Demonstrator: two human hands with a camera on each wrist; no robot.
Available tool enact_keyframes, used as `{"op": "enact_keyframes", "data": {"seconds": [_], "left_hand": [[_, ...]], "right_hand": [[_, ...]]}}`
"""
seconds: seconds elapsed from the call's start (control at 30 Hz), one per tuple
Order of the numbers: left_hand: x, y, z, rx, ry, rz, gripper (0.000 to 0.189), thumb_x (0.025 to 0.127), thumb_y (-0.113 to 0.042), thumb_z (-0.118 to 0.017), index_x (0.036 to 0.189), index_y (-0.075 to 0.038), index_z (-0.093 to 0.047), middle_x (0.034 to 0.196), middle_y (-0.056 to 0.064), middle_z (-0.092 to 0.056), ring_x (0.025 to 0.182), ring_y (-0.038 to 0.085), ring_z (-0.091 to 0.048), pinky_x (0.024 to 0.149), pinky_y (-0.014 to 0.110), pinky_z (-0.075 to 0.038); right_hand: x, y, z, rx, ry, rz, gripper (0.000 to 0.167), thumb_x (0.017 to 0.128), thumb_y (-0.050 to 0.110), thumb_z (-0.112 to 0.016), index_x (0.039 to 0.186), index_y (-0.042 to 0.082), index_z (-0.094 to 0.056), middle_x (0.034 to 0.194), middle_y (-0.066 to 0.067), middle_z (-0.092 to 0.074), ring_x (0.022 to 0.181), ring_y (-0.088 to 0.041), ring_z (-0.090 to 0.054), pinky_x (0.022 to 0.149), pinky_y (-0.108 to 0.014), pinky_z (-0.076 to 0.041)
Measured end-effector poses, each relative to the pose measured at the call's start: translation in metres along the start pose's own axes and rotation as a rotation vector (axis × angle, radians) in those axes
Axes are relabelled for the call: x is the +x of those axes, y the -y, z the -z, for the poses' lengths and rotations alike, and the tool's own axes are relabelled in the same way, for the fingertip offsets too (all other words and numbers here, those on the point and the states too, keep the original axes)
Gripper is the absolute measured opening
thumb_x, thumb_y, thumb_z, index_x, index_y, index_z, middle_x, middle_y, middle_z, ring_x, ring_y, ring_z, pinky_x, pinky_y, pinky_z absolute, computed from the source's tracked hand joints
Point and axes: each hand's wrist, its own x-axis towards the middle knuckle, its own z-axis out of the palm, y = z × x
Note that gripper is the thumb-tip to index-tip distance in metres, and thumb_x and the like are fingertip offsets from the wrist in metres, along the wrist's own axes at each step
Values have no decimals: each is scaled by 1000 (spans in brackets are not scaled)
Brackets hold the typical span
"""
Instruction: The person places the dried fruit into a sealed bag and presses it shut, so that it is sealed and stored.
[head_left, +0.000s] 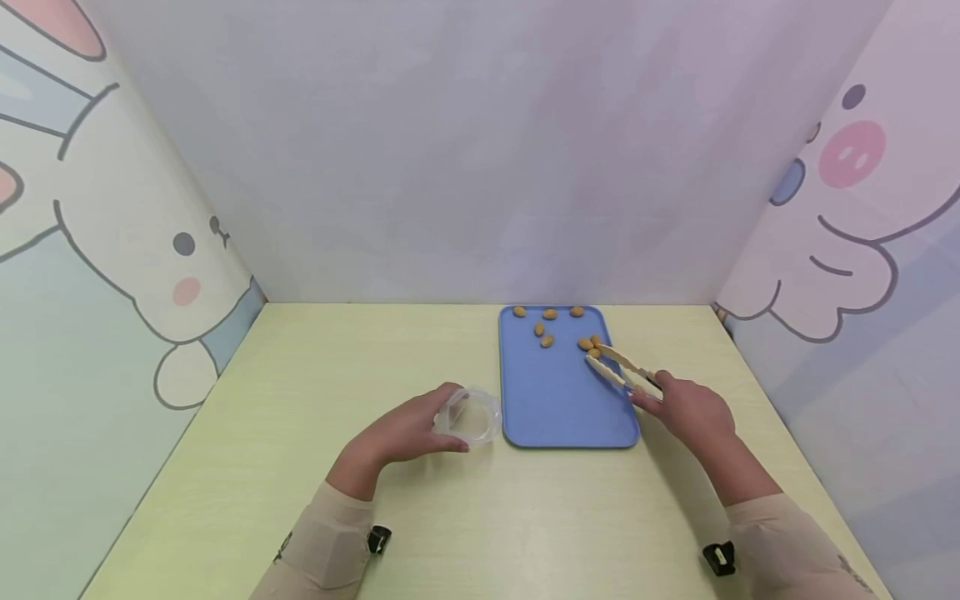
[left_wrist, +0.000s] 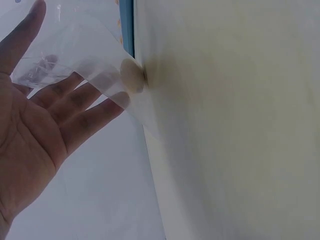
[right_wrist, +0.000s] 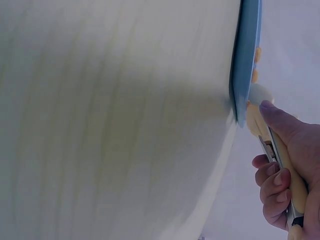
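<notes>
My left hand holds a clear plastic cup just off the left edge of the blue tray. In the left wrist view the fingers show through the clear wall of the cup, thumb on the opposite side. My right hand grips a pair of tongs with cream-coloured tips and metal handles. The tong tips are apart, beside an almond near the tray's right edge. Two more almonds lie against it; whether the tips touch any, I cannot tell.
Several other almonds lie spread over the far part of the tray. The tray rests on a pale wood-look table. Walls with cartoon animals stand at the left and right, and a plain pale wall rises behind.
</notes>
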Motion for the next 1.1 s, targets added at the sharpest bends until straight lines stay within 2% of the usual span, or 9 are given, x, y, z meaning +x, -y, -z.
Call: {"op": "enact_keyframes", "data": {"seconds": [0.3,0.77,1.1], "left_hand": [[0,1,-1,-3,2,1,76,78,-47,-80,138,-21,-42,118,4,-60,101,13,-53,91,39,-46],[0,3,-2,0,6,1,78,77,-50,-79,140,-21,-42,115,2,-59,100,13,-53,89,38,-46],[0,3,-2,4,10,11,78,78,-49,-79,140,-21,-42,114,3,-59,99,14,-53,87,38,-46]], "right_hand": [[-3,-1,-3,-31,-56,43,59,91,61,-56,117,8,-53,67,-6,-55,56,-24,-50,46,-38,-35],[-4,-5,-4,-79,-98,80,55,91,60,-56,113,10,-54,63,-2,-52,52,-22,-47,44,-37,-34],[-8,-6,-6,-85,-158,116,51,90,59,-58,107,11,-54,58,-1,-47,48,-20,-44,42,-36,-31]]}}
